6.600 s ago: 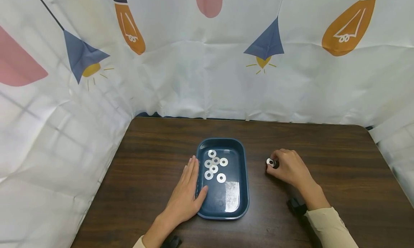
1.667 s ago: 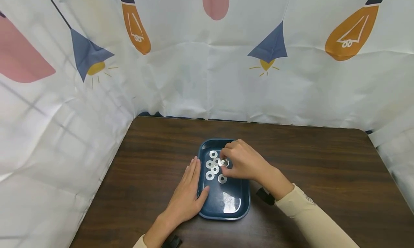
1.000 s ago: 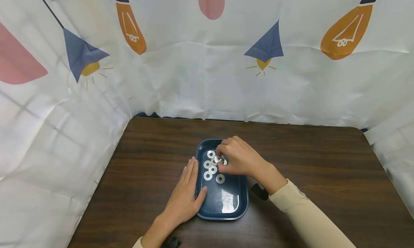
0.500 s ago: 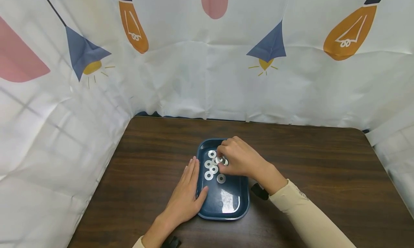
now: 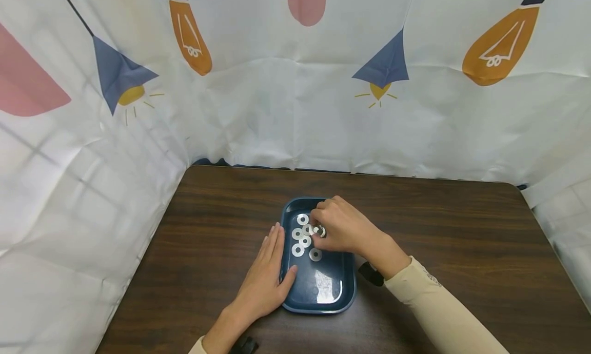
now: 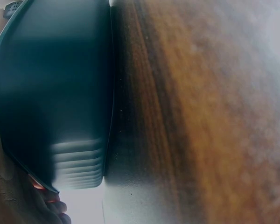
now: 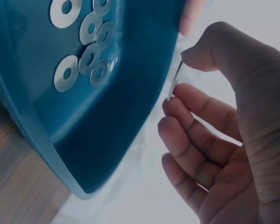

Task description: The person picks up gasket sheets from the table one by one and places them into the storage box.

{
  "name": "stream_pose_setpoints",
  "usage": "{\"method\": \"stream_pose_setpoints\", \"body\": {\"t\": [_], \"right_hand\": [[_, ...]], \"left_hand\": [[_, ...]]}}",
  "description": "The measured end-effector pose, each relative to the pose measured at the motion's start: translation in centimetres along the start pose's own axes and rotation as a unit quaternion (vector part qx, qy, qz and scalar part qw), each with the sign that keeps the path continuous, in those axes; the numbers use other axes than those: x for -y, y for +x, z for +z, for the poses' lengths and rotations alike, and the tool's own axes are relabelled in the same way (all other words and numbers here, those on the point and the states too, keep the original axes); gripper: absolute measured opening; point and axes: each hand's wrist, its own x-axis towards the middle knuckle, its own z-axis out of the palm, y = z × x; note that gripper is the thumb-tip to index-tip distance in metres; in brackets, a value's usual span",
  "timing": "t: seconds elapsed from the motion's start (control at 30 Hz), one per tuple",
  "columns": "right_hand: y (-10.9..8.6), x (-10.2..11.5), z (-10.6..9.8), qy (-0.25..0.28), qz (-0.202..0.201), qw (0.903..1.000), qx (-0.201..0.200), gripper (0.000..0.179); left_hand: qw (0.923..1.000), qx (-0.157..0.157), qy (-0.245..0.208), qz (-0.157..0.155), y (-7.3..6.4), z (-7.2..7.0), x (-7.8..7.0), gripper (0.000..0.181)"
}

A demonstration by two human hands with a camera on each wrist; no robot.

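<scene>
Several silver flat washers (image 5: 297, 250) lie in the upper part of a dark blue tray (image 5: 318, 309), some overlapping. My left hand (image 5: 264, 277) lies along the tray's left rim, fingers straight and thumb over the edge. In the left wrist view, the fingers (image 6: 49, 205) show below the tray wall. My right hand (image 5: 346, 225) is over the tray's upper right part. It pinches one washer (image 7: 176, 80) between thumb and fingertips; the right wrist view shows that washer edge-on, apart from those lying in the tray. The right hand partly covers the tray's upper right side.
The tray stands on a dark brown wood-grain table (image 5: 221, 205). A white curtain (image 5: 258, 107) printed with lamps and bulbs hangs behind and along the left side. Black wrist devices (image 5: 371, 273) sit below both wrists.
Earlier my right hand held a washer over the table to the tray's right; it has since moved left, over the tray. In the last second it shifts only slightly. My left hand stays put.
</scene>
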Motion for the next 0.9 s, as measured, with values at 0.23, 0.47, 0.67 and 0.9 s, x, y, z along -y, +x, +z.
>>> {"method": "stream_pose_setpoints", "body": {"t": [0.23, 0.47, 0.67, 0.9], "right_hand": [[-0.7, -0.3, -0.2, -0.022, 0.019, 0.9995, 0.012, 0.033], [-1.5, -0.4, -0.5, -0.029, 0.021, 0.9993, -0.010, 0.037], [-2.1, -0.3, -0.7, -0.020, 0.024, 0.9991, -0.029, 0.037], [-4.4, -0.6, -0.5, -0.005, 0.056, 0.9962, -0.066, 0.033]], "left_hand": [[1.0000, 0.004, 0.002, -0.002, 0.1, 0.0, -0.1, 0.095], [1.0000, 0.002, 0.004, -0.001, 0.1, -0.1, -0.1, 0.094], [1.0000, -0.004, 0.009, -0.002, 0.1, -0.2, -0.1, 0.095], [0.9998, 0.000, 0.019, -0.005, -0.1, -0.2, -0.3, 0.095]]}}
